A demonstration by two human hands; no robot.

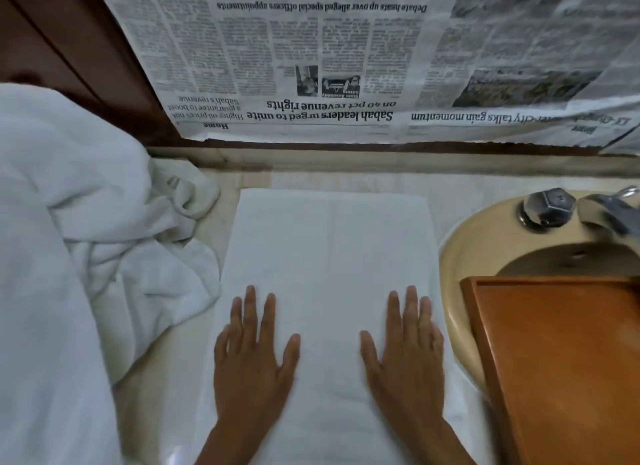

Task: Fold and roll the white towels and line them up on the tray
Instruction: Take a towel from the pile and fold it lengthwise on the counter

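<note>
On my remote feed, the left hand (pixel 251 353) and right hand (pixel 405 357) press palm-down, fingers straight and slightly spread, on the near half of a folded white towel (pixel 325 250) that lies flat on the counter. A heap of unfolded white towels (pixel 86 239) touches its left edge. The wooden tray (pixel 561 360) lies across the sink (pixel 460 256) at right, with newspaper (pixel 311 66) covering the wall behind.

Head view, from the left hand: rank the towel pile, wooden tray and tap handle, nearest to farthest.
1. Towel pile: just left of the left hand.
2. Wooden tray: to the right, beyond the right hand, lying over the sink.
3. Tap handle: far right, at the back of the sink.
</note>
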